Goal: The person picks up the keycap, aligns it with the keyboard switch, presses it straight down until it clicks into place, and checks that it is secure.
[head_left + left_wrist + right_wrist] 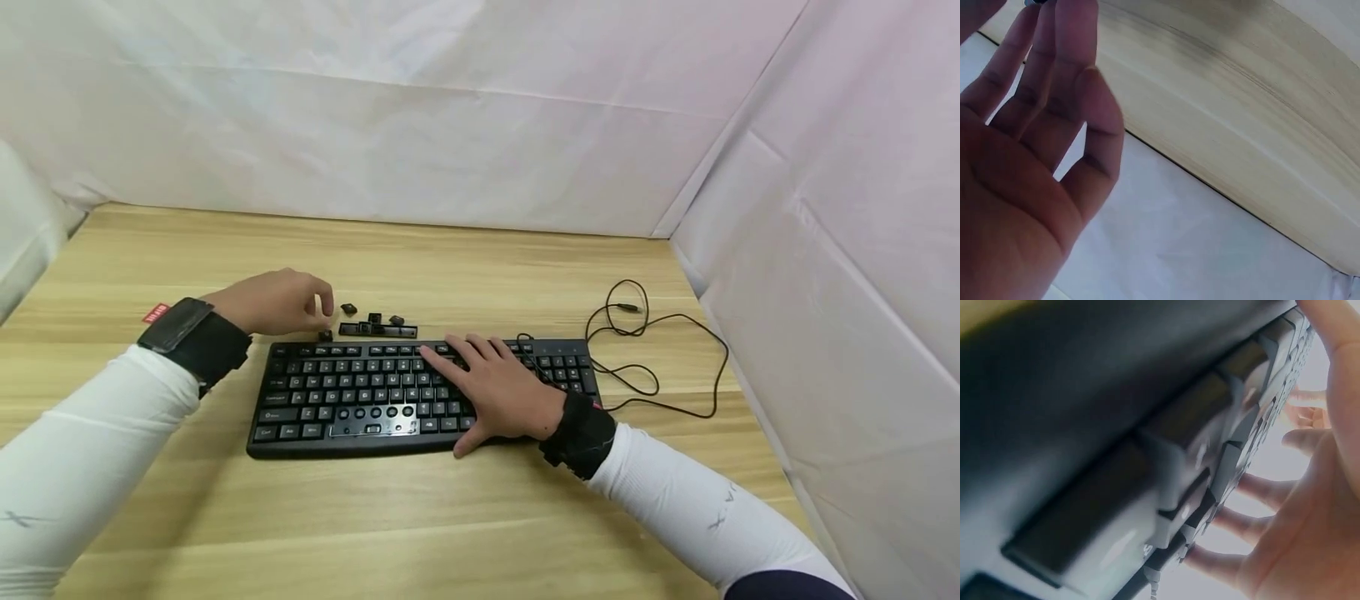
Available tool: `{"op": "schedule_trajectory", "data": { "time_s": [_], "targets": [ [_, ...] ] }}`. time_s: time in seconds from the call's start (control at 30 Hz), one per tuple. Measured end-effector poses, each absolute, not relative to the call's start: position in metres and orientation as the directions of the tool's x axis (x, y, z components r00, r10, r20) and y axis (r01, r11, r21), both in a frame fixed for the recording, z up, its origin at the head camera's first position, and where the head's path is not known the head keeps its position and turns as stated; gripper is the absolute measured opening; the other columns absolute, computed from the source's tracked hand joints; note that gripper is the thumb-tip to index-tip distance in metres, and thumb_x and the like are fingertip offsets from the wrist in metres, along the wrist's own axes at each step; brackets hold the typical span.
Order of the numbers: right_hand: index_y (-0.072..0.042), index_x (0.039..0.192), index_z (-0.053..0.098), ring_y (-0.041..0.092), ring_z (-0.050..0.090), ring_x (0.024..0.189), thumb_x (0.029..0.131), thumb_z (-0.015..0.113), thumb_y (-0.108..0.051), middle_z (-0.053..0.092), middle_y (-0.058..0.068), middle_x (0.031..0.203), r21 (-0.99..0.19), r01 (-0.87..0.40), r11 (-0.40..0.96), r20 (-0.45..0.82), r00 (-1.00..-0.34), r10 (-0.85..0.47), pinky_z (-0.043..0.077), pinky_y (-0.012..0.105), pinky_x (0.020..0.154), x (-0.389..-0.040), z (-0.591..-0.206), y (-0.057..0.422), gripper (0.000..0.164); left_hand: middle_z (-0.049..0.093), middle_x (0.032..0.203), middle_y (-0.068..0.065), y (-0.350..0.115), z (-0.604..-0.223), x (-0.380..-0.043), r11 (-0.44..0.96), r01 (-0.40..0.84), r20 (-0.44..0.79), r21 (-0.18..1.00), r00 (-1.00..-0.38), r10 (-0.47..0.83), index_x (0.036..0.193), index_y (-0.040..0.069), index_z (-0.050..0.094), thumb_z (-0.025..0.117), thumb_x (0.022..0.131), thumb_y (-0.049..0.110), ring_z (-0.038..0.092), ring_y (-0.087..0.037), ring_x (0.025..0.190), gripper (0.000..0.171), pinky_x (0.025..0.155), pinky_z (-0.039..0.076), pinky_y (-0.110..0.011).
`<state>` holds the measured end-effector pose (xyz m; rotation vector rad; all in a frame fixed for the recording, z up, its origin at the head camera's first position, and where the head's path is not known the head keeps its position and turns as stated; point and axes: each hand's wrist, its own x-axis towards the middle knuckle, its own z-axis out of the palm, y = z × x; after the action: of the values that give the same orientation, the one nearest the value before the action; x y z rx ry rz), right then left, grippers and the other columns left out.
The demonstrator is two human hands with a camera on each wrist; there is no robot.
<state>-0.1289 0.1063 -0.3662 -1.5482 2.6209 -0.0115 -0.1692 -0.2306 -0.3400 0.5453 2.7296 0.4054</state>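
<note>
A black keyboard [285, 383] lies on the table. Its lower row shows a glossy bare plate [360, 429] with several round key sockets. My right hand [498, 387] is spread over the keyboard's right half, fingers straight, thumb at the front edge. Just behind its far left corner, my left hand [281, 302] has bent fingers and pinches a small black keycap [325, 336]; in the left wrist view only a dark sliver shows at the fingertips. Beside it lie a long black space bar [397, 332], with small pieces around it, and loose keycaps [348, 308].
A black USB cable [716, 392] lies in loops on the table to the right of the keyboard, its plug [628, 307] near the back. White cloth walls [375, 142] stand behind the wooden table [465, 533] and along its sides.
</note>
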Motion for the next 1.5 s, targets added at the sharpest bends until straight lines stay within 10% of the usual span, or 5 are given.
{"op": "schedule_trajectory", "data": {
  "time_s": [0.63,1.5],
  "targets": [
    [-0.015,0.152,0.012,0.039,0.025,0.13,0.054,0.067,-0.077,0.027,0.024,0.148,-0.067,-0.885,0.461,-0.04,-0.459,-0.887,0.031,0.058,0.101,-0.127,-0.364,0.104,0.129,0.064,0.067,0.002,-0.23,-0.347,-0.166,0.892,0.381,-0.239,0.244,-0.867,0.437,0.076,0.016,0.067,0.077,0.074,0.029,0.054,-0.012,0.058,0.017,0.057,0.049,-0.037],
    [-0.014,0.152,0.016,0.04,0.024,0.131,0.057,0.066,-0.075,0.026,0.024,0.148,-0.102,-0.889,0.446,-0.006,-0.448,-0.894,0.028,0.062,0.101,-0.13,-0.363,0.116,0.124,0.07,0.087,-0.004,-0.201,-0.315,-0.097,0.789,0.562,0.01,0.248,-0.816,0.578,0.104,0.01,0.064,0.078,0.072,0.01,0.059,-0.01,0.063,0.035,0.052,0.051,-0.03]
  ]
}}
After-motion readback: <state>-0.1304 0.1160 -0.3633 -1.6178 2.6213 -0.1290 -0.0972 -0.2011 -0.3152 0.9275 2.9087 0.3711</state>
